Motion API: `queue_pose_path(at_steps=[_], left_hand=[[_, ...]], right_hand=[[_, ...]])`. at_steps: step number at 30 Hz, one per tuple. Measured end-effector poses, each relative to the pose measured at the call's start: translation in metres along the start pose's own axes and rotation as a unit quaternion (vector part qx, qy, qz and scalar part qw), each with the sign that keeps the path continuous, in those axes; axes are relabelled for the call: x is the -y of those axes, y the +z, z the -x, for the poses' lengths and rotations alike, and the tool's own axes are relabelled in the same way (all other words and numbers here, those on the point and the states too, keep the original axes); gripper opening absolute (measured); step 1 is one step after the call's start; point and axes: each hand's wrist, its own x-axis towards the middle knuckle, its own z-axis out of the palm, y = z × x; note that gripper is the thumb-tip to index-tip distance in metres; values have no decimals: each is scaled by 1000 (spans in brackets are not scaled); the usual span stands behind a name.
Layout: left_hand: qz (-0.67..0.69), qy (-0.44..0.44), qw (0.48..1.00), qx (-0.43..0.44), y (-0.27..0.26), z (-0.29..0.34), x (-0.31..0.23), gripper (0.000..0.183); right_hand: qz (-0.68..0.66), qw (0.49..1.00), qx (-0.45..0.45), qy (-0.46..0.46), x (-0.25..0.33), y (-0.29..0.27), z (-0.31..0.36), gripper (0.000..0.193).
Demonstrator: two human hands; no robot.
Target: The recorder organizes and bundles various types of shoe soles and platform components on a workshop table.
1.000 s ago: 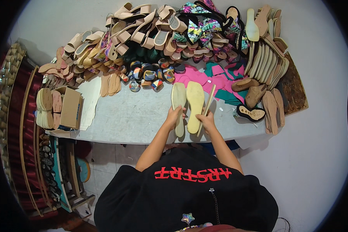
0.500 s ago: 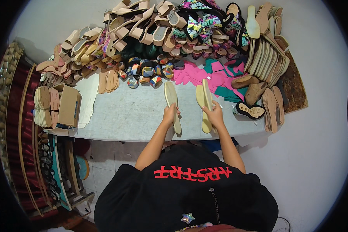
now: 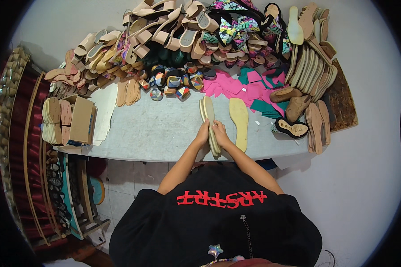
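Note:
Between my two hands a few pale yellow shoe insoles (image 3: 210, 110) stand pressed together, tilted on edge over the front of the table. My left hand (image 3: 202, 135) is closed round their left side. On their right side, my right hand (image 3: 219, 135) grips with its fingers against the face of the nearest insole. To the right of my right hand a single pale yellow insole (image 3: 239, 118) lies flat on the table. My right forearm passes close to its lower end.
The grey-white table (image 3: 156, 133) has heaped sandals (image 3: 165, 26) along the back. Multicoloured rolled pieces (image 3: 173, 82) and pink and green cut pieces (image 3: 225, 86) lie before them. Stacked insoles (image 3: 312, 71) and wooden lasts (image 3: 297, 107) are at right; a cardboard box (image 3: 82, 120) stands left.
My right hand has moved left, bringing an insole against the one in my left hand. The other insole now lies by itself on the table.

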Motion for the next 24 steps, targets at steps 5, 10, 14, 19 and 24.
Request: queue_pose_path(at_steps=[5, 10, 14, 19, 24], left_hand=[[-17, 38, 997, -59, 7, -5, 1, 48], [-75, 123, 985, -91, 27, -8, -16, 46], [-93, 133, 981, -106, 34, -29, -16, 50], [-136, 130, 973, -131, 31, -44, -16, 53], [-218, 116, 955, -167, 45, -55, -12, 55]], right_hand=[[-77, 996, 36, 11, 5, -9, 4, 46], [61, 998, 7, -5, 11, -27, 0, 44], [7, 999, 31, -20, -5, -38, -13, 44], [1, 999, -31, -14, 29, -92, -28, 38], [58, 959, -225, -160, 50, -206, -101, 33]])
